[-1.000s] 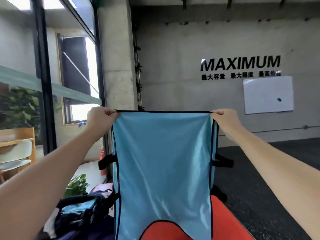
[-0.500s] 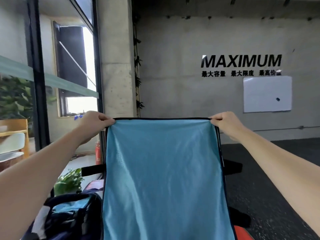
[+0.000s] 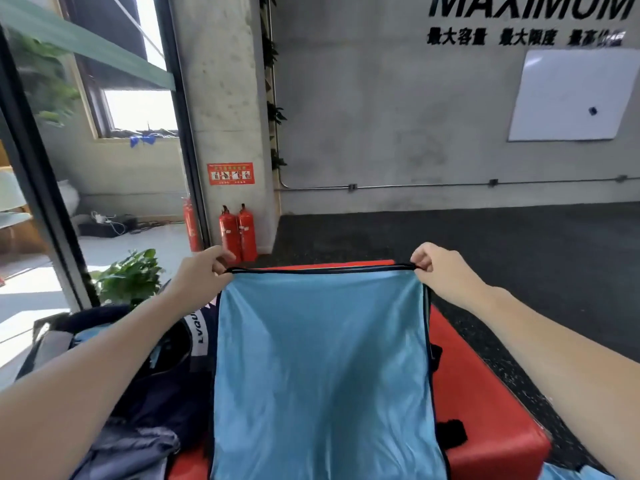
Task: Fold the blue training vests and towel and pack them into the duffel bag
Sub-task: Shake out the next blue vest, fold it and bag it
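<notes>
A light blue training vest [image 3: 318,368] with black trim is stretched out in front of me, over a red padded block [image 3: 485,417]. My left hand [image 3: 201,275] pinches its top left corner. Its top right corner is pinched by my right hand [image 3: 440,268], so the top edge runs taut between them. Black side straps [image 3: 450,433] stick out on the vest's right edge. To the left lies the dark open duffel bag [image 3: 166,372] with blue fabric [image 3: 90,332] inside. A scrap of another blue cloth [image 3: 568,474] shows at the bottom right.
Grey cloth [image 3: 135,448] lies bunched at the bag's near end. A potted plant [image 3: 128,275] stands behind the bag by a glass wall. Two red fire extinguishers [image 3: 239,233] stand at a concrete pillar. Dark speckled floor [image 3: 519,251] spreads to the right.
Both hands have lowered the vest from chest height down toward the red block, and my view has tilted downward. The grip on both corners is unchanged.
</notes>
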{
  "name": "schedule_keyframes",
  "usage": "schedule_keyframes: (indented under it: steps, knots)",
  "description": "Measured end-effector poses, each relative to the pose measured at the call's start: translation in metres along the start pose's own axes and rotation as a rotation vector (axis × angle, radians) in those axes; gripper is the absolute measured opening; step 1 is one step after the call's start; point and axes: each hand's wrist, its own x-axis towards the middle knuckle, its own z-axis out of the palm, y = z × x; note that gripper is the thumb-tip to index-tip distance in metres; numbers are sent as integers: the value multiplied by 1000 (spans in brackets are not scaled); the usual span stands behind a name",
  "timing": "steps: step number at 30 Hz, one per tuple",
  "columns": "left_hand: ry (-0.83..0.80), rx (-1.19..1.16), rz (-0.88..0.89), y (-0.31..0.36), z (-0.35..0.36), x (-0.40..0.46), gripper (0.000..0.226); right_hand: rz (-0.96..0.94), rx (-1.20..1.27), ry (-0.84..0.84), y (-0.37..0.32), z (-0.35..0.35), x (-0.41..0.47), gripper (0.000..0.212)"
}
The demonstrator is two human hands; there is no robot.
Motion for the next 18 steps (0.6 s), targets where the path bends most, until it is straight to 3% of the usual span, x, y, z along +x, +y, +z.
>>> schedule_keyframes:
  steps: [3, 7, 11, 18]
  knots:
    - [-83, 77, -15, -17, 33, 8, 25, 64, -55, -85, 16, 33, 11, 25]
    - [-191, 108, -142, -30, 62, 28, 16, 201, -36, -199, 32, 72, 34, 25]
    - [-251, 59, -218, -30, 78, 55, 8, 202, -27, -196, 39, 91, 65, 14]
    - [-194, -21, -185, -21, 82, 114, 7, 192, 8, -91, 57, 91, 128, 5]
